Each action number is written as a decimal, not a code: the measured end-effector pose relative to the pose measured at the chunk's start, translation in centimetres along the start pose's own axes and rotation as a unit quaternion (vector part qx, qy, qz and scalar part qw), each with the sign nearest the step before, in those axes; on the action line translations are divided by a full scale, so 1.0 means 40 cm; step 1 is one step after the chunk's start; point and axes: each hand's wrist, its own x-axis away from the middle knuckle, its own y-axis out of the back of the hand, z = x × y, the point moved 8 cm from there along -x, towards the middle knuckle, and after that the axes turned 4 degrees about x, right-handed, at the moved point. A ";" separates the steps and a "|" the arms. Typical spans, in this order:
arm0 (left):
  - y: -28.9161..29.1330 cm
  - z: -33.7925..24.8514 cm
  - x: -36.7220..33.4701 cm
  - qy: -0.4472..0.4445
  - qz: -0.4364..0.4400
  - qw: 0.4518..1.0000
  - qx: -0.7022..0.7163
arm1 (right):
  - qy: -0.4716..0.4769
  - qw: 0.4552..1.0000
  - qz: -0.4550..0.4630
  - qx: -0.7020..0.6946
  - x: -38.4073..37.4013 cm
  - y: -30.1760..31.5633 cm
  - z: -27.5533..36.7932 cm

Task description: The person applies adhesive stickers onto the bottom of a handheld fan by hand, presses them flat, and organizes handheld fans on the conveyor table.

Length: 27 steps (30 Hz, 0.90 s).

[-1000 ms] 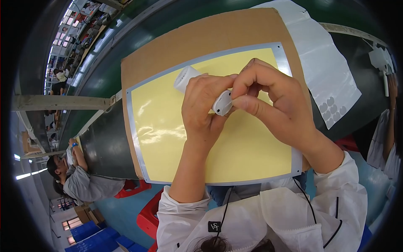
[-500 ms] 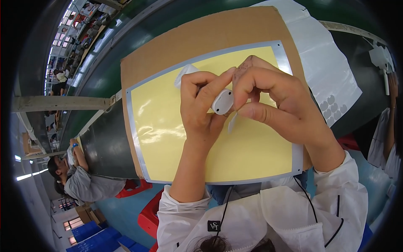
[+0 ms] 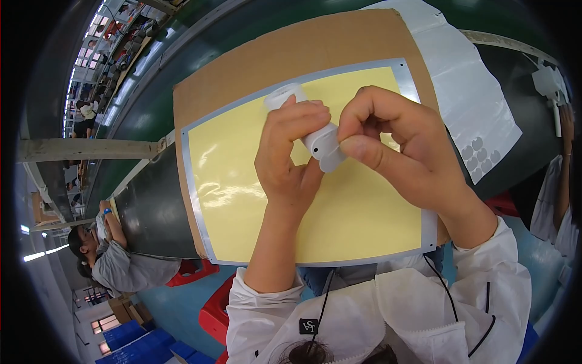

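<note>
My left hand (image 3: 285, 145) is wrapped round a white plastic device (image 3: 284, 95). Its rounded end sticks out past my fingers at the far side, and its oval end face, with a small dark hole, points toward my right hand. Between thumb and forefinger, my right hand (image 3: 394, 139) pinches the edge of a thin, whitish oval sticker (image 3: 332, 160). The sticker lies tilted over the lower part of that end face; whether it touches is hard to tell. Both hands are above a yellow mat (image 3: 242, 200) with a grey border.
Brown cardboard (image 3: 291, 45) lies under the mat. To the right is a white backing sheet (image 3: 467, 91) with several grey oval stickers (image 3: 480, 155) near its corner. A person (image 3: 121, 255) sits at the left, and another person's arm (image 3: 565, 164) shows at the far right. A white part (image 3: 550, 85) is nearby.
The device has turned in my left hand, so its far end shows more. The sticker, earlier hanging edge-on beside the end face, is now over its lower part.
</note>
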 end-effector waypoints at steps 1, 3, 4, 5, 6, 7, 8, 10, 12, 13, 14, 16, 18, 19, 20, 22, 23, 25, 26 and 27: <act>0.003 -0.007 -0.005 0.000 -0.005 1.000 -0.024 | 0.002 1.000 -0.009 0.008 0.001 0.004 0.002; 0.005 -0.008 -0.005 0.000 -0.010 0.999 -0.050 | -0.004 1.000 -0.014 0.008 0.001 0.003 -0.004; 0.008 -0.008 -0.002 -0.003 -0.022 0.999 -0.046 | -0.011 1.000 -0.019 0.007 0.000 0.001 -0.008; 0.013 -0.008 0.001 -0.005 -0.033 0.999 -0.043 | -0.010 1.000 -0.018 0.006 -0.001 -0.001 -0.009; 0.011 -0.008 -0.001 -0.005 -0.033 0.999 -0.041 | -0.016 1.000 -0.018 0.003 -0.001 -0.001 -0.011; 0.011 -0.011 -0.003 -0.010 -0.035 0.998 -0.049 | -0.022 1.000 -0.017 -0.001 -0.001 -0.001 -0.013; 0.011 -0.014 -0.003 -0.015 -0.037 0.998 -0.057 | -0.022 1.000 -0.018 0.000 -0.002 0.000 -0.014; 0.007 -0.016 -0.002 -0.017 -0.021 0.998 -0.064 | -0.033 0.999 -0.027 -0.001 -0.001 0.005 -0.020; 0.001 -0.018 -0.001 -0.020 -0.006 0.997 -0.073 | -0.050 0.998 -0.031 -0.012 -0.001 0.007 -0.023; 0.002 -0.018 0.000 -0.019 -0.011 0.997 -0.073 | -0.067 0.997 -0.035 -0.023 0.000 0.007 -0.027; 0.003 -0.019 0.001 -0.018 -0.015 0.997 -0.072 | -0.067 0.997 -0.036 -0.022 0.000 0.008 -0.024; 0.006 -0.018 0.003 -0.019 -0.016 0.997 -0.075 | -0.079 0.996 -0.032 -0.040 -0.001 0.003 -0.030; 0.007 -0.019 0.003 -0.020 -0.017 0.997 -0.078 | -0.082 0.995 -0.034 -0.042 0.000 0.003 -0.033; 0.006 -0.019 0.003 -0.021 -0.016 0.997 -0.077 | -0.084 0.995 -0.036 -0.043 0.001 0.004 -0.035; 0.005 -0.019 0.003 -0.021 -0.015 0.997 -0.077 | -0.084 0.995 -0.036 -0.042 0.001 0.006 -0.035; 0.008 -0.011 0.006 -0.018 -0.040 0.997 -0.059 | -0.087 0.995 -0.035 -0.028 0.002 0.007 -0.031; 0.016 -0.007 0.008 -0.014 -0.065 0.997 -0.041 | -0.087 0.995 -0.035 -0.028 0.003 0.006 -0.030; 0.016 -0.009 0.007 -0.018 -0.063 0.997 -0.040 | -0.086 0.995 -0.043 -0.030 0.003 0.007 -0.030; 0.016 -0.012 0.006 -0.022 -0.061 0.997 -0.038 | -0.086 0.995 -0.043 -0.030 0.003 0.007 -0.029; 0.018 -0.011 0.006 -0.022 -0.061 0.997 -0.037 | -0.083 0.995 -0.045 -0.025 0.004 0.008 -0.028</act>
